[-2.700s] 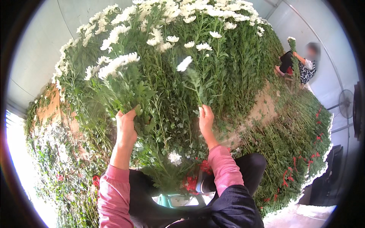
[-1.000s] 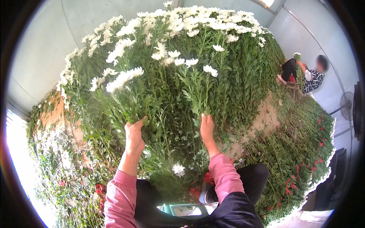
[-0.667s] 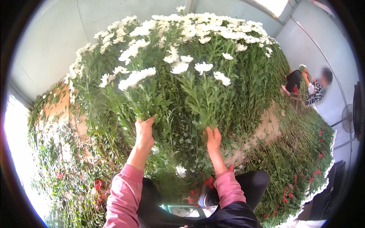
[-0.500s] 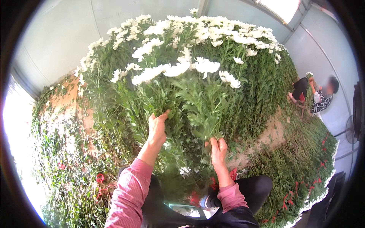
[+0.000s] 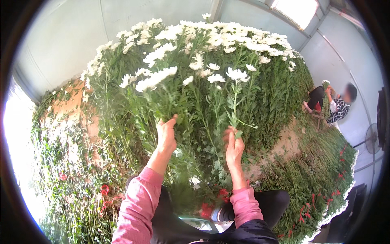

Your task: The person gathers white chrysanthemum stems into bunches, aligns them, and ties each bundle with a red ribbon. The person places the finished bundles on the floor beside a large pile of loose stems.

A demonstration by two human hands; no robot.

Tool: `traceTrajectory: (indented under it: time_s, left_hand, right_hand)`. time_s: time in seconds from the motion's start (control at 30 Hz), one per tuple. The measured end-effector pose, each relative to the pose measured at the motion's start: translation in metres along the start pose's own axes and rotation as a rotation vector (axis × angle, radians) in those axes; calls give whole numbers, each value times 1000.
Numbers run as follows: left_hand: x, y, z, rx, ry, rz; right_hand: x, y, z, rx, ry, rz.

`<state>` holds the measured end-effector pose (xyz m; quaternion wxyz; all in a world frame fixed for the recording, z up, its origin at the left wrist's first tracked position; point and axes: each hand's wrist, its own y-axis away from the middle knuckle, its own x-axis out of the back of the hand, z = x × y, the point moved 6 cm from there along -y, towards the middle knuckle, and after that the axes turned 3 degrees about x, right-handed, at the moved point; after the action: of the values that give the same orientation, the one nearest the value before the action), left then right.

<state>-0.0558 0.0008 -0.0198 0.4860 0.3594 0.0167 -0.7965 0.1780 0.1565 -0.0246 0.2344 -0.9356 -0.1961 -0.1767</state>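
A tall heap of white daisy-like flowers [image 5: 211,53] on long green stems rises in front of me. My left hand [image 5: 166,136] is closed around a bunch of these stems [image 5: 162,97], whose white heads [image 5: 156,79] fan out above it. My right hand [image 5: 234,147] pinches a single thin stem [image 5: 235,105] topped by a white bloom [image 5: 237,74], held upright just right of the bunch. Both sleeves are pink.
Green stems and leaves cover the ground on all sides, with red flowers [image 5: 211,203] near my knees and at the lower right. Another person [image 5: 335,105] sits at the right by the wall, holding flowers. A fan [image 5: 371,138] stands at the far right.
Both hands have drawn closer together and risen toward the middle of the view. The left hand's bunch is fuller, and the right hand now holds a single stem upright.
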Motion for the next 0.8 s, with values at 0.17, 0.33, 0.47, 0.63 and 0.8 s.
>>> traceTrajectory:
  time_s: [0.17,0.33,0.47,0.63,0.8]
  left_hand:
    - [-13,5,-10,74,-24,9]
    - [0,-1,-23,118,-6,-20]
    - [-27,20,-2,-90,-226,-168]
    - [-13,15,1,28,-153,-76]
    - [-13,14,-3,132,-173,-47]
  right_hand:
    - [-44,50,-74,16,-180,-285]
    - [-74,56,-75,-46,6,-412]
    - [-86,66,-62,-14,28,-524]
    - [-40,-27,-21,437,218,-160]
    - [1,-165,143,-187,454,85]
